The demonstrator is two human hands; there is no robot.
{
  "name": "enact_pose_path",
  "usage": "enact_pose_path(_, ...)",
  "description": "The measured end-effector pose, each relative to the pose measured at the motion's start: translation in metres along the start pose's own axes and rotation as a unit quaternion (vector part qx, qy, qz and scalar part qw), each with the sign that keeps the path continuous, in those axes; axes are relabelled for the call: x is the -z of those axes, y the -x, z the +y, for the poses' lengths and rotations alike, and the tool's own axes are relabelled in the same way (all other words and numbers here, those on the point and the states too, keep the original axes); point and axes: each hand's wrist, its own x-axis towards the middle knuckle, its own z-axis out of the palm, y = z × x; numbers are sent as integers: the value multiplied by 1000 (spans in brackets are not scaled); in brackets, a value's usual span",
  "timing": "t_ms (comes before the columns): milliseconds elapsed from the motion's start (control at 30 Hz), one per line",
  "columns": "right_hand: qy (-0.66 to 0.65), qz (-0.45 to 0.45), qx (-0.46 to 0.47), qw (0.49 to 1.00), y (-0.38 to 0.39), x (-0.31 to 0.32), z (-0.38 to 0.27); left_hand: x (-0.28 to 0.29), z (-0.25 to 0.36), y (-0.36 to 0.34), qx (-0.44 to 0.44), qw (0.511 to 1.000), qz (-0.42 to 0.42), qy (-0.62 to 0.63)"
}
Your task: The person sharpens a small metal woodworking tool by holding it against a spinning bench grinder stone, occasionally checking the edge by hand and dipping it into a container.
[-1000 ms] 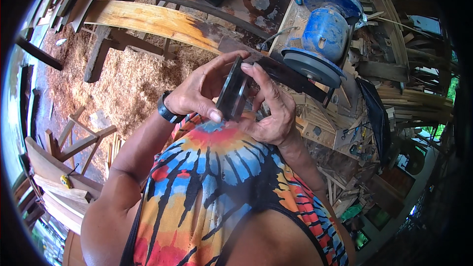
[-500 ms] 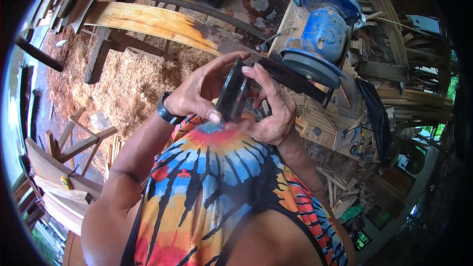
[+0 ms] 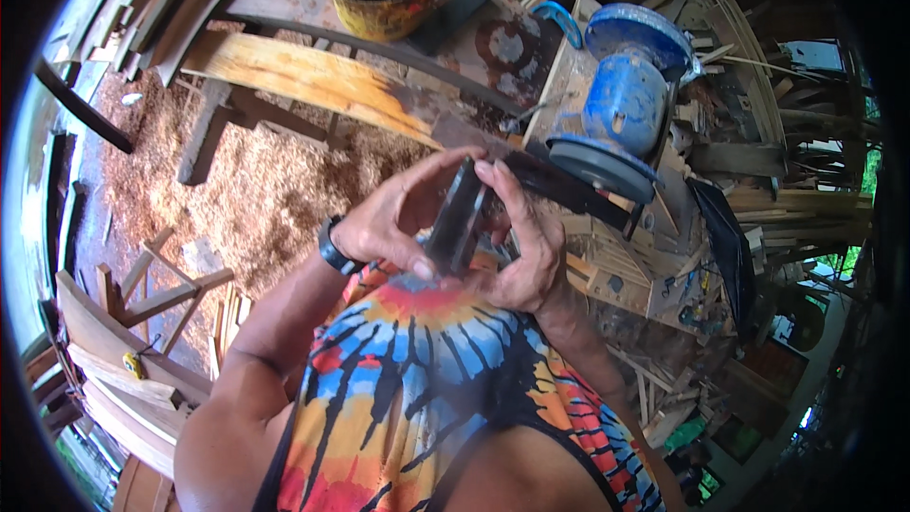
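Observation:
A dark, flat metal piece (image 3: 455, 223), perhaps a blade, is held on end between both hands in front of the tie-dye tank top (image 3: 427, 370). My left hand (image 3: 384, 228) grips it, with a finger over the upper end and the thumb near the lower end. My right hand (image 3: 526, 261) pinches it from the other side, a fingertip at its top and the thumb low down. A blue bench grinder (image 3: 626, 100) with a grey wheel stands just beyond, up and to the right.
A yellow stained bucket (image 3: 379, 14) sits on a bench above a long pale plank (image 3: 289, 76). Wood shavings (image 3: 261, 209) cover the ground at left, beside wooden frames (image 3: 123, 351). Stacked timber (image 3: 777, 209) and a black cloth (image 3: 720, 256) lie to the right.
The view has shifted, so hands and surroundings appear lower in the picture and the bucket shows more fully. The metal piece looks slightly turned, still held by both hands.

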Motion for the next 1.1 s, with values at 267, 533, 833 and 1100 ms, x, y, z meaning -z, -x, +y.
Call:
enact_pose_path(267,-15,29,-13,999,-3,-2,-4,7,8,-2,27,999,-13,-28)
enact_pose_path(533,-7,26,-21,999,17,8,6,46,122,-55,8,972,8,-233)
enact_pose_path(833,-3,50,-71,996,38,14,-2,139,211,-177,80,683,113,-718)
enact_pose_path(1100,12,107,-99,989,53,23,0,216,194,-219,209,622,130,-743)
